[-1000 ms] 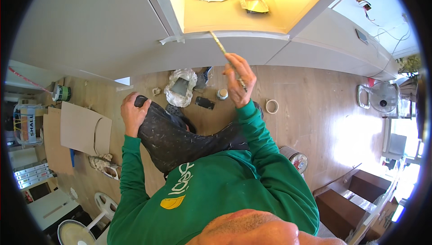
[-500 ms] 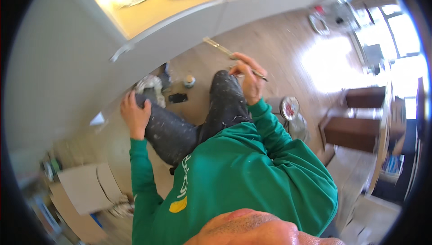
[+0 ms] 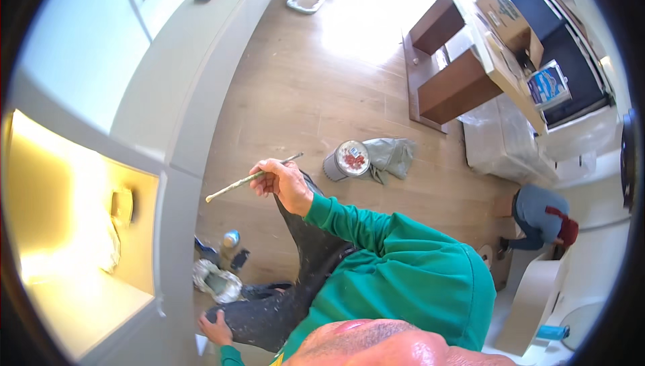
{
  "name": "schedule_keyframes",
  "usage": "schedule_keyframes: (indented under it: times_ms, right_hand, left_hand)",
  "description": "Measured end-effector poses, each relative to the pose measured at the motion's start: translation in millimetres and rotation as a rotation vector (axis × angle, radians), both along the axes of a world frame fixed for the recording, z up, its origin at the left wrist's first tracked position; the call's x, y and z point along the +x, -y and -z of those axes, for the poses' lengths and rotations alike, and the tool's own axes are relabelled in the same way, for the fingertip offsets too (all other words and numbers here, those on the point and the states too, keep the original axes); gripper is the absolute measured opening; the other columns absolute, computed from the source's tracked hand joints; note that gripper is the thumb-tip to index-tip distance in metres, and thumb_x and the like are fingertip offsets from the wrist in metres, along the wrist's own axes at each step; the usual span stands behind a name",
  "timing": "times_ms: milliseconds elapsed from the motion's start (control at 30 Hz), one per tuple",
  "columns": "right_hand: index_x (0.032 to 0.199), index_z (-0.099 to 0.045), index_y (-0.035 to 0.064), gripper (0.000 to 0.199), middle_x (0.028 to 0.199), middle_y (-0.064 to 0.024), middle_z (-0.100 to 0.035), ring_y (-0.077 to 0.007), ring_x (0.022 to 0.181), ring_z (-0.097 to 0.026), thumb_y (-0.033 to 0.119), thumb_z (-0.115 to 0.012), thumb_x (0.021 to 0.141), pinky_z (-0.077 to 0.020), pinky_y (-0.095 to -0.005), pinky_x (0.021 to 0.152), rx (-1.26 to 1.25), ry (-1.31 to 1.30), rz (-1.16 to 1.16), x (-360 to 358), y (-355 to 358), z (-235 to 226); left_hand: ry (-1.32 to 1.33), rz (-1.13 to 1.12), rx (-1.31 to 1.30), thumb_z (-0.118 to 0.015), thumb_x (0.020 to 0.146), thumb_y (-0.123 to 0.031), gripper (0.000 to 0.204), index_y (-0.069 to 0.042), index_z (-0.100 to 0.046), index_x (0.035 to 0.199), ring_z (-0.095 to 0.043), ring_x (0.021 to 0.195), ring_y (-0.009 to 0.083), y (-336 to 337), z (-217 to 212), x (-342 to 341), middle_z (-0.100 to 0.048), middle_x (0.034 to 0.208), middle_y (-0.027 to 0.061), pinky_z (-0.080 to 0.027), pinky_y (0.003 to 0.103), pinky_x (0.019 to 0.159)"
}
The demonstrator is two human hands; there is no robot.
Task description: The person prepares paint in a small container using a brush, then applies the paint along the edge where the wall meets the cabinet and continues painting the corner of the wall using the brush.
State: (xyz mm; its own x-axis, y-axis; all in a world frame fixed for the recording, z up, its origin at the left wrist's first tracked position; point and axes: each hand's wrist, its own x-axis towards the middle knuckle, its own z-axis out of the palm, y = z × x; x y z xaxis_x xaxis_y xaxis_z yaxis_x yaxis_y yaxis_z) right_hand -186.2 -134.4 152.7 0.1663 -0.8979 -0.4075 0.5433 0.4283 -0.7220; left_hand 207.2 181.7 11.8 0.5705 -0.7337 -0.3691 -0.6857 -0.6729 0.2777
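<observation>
My right hand [image 3: 285,183] is shut on a thin, pale paintbrush [image 3: 245,179], held level in the air with its tip pointing at the white cabinet [image 3: 191,104]. The green sleeve runs back from that hand to my body. My left hand [image 3: 216,331] lies low in the head view on the knee of my dark, paint-spattered trousers [image 3: 306,258], fingers apart, with nothing seen in it. A round paint can [image 3: 349,159] stands on the wooden floor just beyond the right hand, apart from it.
A grey cloth [image 3: 393,154] lies beside the can. Small bottles and a crumpled bag [image 3: 218,280] sit at the cabinet's foot. A lit niche [image 3: 74,231] opens on the left. Brown furniture [image 3: 447,63] and a crouching person [image 3: 537,213] are to the right.
The view has swung round toward the room. My right hand has drawn the brush back from the cabinet edge. My left hand stays on the knee.
</observation>
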Motion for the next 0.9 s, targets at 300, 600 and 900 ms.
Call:
schedule_keyframes:
  times_ms: [300, 600, 900]
  right_hand:
    - [0.105, -0.066, 0.0011, 0.030, 0.087, -0.0108, -0.070, -0.0158, 0.072, -0.064, 0.027, -0.053, 0.097, -0.0514, -0.0291, 0.067, -0.007, -0.030, 0.429, -183, 30, -196]
    - [0.105, -0.066, 0.0017, 0.034, 0.086, -0.0103, -0.071, -0.0204, 0.081, -0.069, 0.032, -0.053, 0.097, -0.0551, -0.0339, 0.077, -0.195, -0.255, 0.575, -402, -27, -560]
    - [0.108, -0.061, 0.0035, 0.028, 0.092, -0.0134, -0.072, -0.0303, 0.102, -0.068, 0.027, -0.050, 0.099, -0.0511, -0.0517, 0.093, -0.060, -0.170, 0.728, -452, -8, -528]
  left_hand:
    - [0.126, 0.420, 0.630, -0.068, 0.080, -0.038, 0.067, 0.007, -0.049, 0.125, -0.060, 0.107, 0.0414, 59, -99, -90, -0.053, 0.128, 0.0277, -0.051, 0.045, 0.091]
    - [-1.542, 0.511, 0.283, -0.062, 0.071, -0.016, 0.054, -0.004, -0.045, 0.121, -0.067, 0.100, 0.0382, 413, -651, -356, -0.055, 0.114, 0.0184, -0.063, 0.052, 0.067]
    - [-1.454, 0.451, 0.229, -0.064, 0.080, -0.031, 0.055, -0.008, -0.044, 0.125, -0.057, 0.116, 0.0494, 546, -675, -401, -0.051, 0.125, 0.0241, -0.053, 0.063, 0.087]
